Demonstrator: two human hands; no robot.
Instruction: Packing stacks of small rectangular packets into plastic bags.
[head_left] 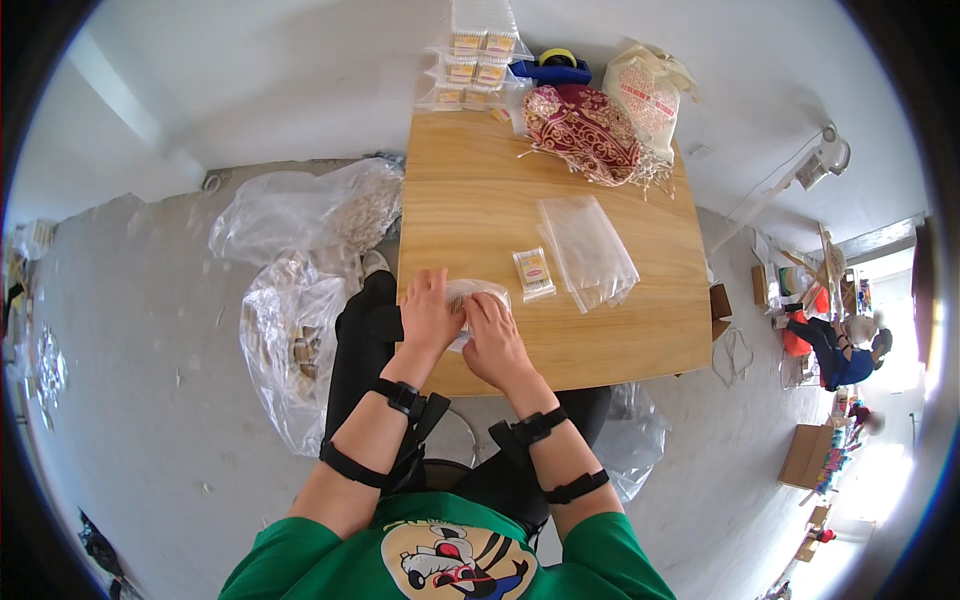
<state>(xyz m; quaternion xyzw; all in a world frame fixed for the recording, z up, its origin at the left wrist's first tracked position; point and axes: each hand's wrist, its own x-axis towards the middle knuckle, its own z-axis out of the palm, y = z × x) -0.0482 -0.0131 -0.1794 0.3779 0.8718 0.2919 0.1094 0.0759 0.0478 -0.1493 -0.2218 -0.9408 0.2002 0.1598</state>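
My left hand [430,318] and my right hand [494,342] are close together at the near edge of the wooden table [460,200]. Between them is a crinkled clear plastic bag [466,288], which the fingers of both hands pinch. What lies inside the bag is mostly covered by my hands. Just to the right, a small pack of cotton swabs [534,273] with a yellow label lies flat, touched by neither hand. Beyond it rests a flat pile of clear plastic bags [592,248].
Bagged swab packs [478,70] are stacked at the table's far left corner, beside a blue tape dispenser [555,68], a red patterned cloth [585,130] and a cream drawstring bag [648,95]. Large plastic sacks [290,350] stand on the floor to the left. People [850,360] sit far right.
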